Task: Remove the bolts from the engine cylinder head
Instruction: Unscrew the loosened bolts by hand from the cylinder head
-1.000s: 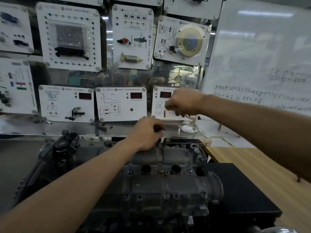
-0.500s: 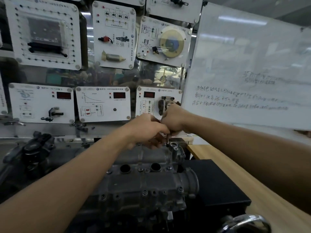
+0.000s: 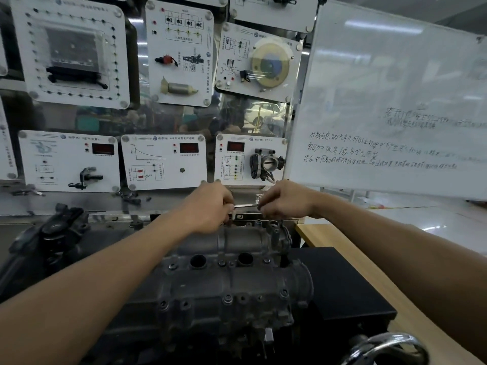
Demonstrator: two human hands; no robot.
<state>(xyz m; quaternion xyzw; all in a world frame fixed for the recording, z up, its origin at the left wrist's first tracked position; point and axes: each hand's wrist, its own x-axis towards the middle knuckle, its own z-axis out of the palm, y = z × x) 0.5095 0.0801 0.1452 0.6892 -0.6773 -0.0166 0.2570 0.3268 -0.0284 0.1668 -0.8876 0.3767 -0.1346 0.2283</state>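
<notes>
Grey cylinder head point(image 3: 232, 280), 2 open round holes.

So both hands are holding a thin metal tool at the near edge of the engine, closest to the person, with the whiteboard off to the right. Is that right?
Not quite. The head view shows the left hand and right hand gripping the thin metal tool at the far edge of the engine cylinder head, next to the instrument panels, not the near edge. The whiteboard is indeed off to the right.
</notes>
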